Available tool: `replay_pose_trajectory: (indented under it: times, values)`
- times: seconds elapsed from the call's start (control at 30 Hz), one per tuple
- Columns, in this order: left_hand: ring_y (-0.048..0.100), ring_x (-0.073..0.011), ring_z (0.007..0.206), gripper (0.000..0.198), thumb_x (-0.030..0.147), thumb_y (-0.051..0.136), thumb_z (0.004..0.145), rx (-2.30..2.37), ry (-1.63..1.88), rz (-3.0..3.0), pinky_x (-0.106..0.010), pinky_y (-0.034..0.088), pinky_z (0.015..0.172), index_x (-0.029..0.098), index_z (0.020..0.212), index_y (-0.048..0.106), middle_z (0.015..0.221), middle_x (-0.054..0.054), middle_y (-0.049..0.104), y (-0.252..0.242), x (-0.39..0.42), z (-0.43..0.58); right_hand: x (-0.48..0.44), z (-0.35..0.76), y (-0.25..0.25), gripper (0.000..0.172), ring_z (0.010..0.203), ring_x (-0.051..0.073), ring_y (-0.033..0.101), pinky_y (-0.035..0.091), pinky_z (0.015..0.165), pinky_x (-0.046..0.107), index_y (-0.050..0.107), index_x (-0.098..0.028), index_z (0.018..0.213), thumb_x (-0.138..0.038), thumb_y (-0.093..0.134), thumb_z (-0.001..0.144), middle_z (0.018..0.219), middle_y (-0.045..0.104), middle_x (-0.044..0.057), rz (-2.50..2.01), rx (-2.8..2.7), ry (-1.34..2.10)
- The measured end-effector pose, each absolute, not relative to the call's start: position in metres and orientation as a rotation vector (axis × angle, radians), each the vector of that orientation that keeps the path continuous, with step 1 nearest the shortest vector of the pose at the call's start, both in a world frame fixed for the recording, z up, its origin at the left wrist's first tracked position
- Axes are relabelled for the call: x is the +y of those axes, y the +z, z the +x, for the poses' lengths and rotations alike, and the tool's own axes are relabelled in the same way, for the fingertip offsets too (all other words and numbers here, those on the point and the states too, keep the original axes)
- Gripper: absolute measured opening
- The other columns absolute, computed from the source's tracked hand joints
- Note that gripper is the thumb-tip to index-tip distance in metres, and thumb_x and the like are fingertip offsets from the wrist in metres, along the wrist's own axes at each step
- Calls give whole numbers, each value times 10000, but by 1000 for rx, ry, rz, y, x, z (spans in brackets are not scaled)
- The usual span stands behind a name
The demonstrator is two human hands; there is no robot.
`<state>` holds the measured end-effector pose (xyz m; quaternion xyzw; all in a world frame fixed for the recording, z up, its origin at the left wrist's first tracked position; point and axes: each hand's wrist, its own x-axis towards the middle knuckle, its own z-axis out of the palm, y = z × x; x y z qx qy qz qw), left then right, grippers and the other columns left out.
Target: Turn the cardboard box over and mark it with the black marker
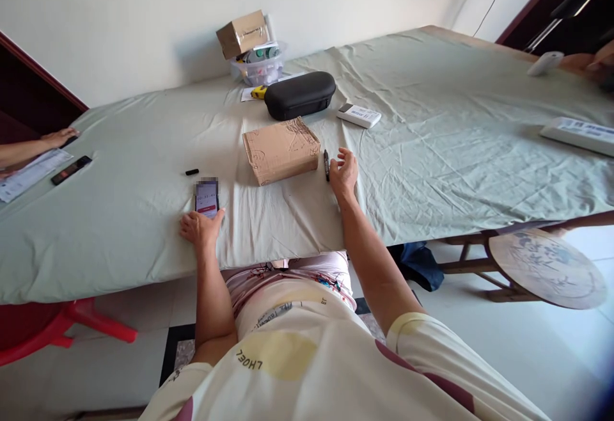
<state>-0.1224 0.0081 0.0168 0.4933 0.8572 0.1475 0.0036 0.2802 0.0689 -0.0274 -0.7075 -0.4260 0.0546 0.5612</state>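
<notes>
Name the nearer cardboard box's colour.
The cardboard box is brown with darker markings, best seen in the head view.

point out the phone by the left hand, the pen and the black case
phone (pixel 207 199), head view, on its screen
pen (pixel 327 166), head view, on its barrel
black case (pixel 300 91), head view, on its top

A table (pixel 472 41) is draped in pale green cloth (pixel 432 178). On it are laid a phone (pixel 207 197), a marker (pixel 327 166), a cardboard box (pixel 283 151) and a black case (pixel 301 95).

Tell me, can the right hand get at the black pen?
Probably yes: the right hand is close beside the black pen, with nothing visible between them. The cardboard box lies on the pen's other side, seemingly out of the way.
</notes>
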Motion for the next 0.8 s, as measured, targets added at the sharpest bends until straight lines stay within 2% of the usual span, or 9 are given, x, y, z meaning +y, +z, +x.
replay_pose_trajectory:
  times: [0.13,0.23,0.37,0.53,0.63,0.73,0.8]
  values:
    - [473,-461,1492,794,567,743,804,2658,560,1531,-623,374,1211,30,1349,529,1489,-356,554,8,10,-119,66,278,-23,428,910,185,659,569,926,393,588,-223,1344,-239,500,926,1176,709,96,-1619,-982,122]
    - [511,-474,1460,779,449,812,715,2569,777,1534,-626,375,1218,47,1318,527,1440,-348,591,2,9,-117,61,278,-17,448,913,182,662,571,903,379,564,-219,1390,-247,470,953,1151,707,91,-1608,-983,131]
    - [589,-469,1381,738,373,861,648,2469,989,1409,-585,425,1211,86,1253,550,1347,-303,646,2,5,-108,52,276,-9,461,884,177,670,573,882,368,543,-210,1427,-263,432,983,1100,709,85,-1594,-979,113]
    - [669,-367,1259,637,402,857,685,2298,1186,1268,-499,525,1115,198,1190,527,1243,-159,677,11,-5,-88,44,270,-4,441,843,172,663,575,832,351,543,-224,1413,-364,432,1010,1030,687,56,-1517,-980,82]
    - [711,-292,1094,623,390,841,720,2116,1395,1246,-455,569,1027,229,1209,491,1147,-88,687,13,-14,-71,39,267,1,431,830,175,659,572,795,343,575,-214,1345,-435,457,995,983,663,49,-1453,-992,102]
    - [715,-231,931,698,385,834,737,1859,1600,1272,-406,602,913,227,1291,439,1116,-62,681,10,-23,-49,30,260,6,408,797,172,661,579,796,353,610,-211,1255,-481,502,969,926,662,38,-1358,-1034,250]
    - [720,-231,964,782,382,840,743,1691,1688,1330,-390,605,903,214,1372,405,1181,-89,670,6,-30,-33,20,248,9,389,794,174,668,590,811,363,632,-224,1205,-510,548,954,907,686,35,-1296,-1103,419]
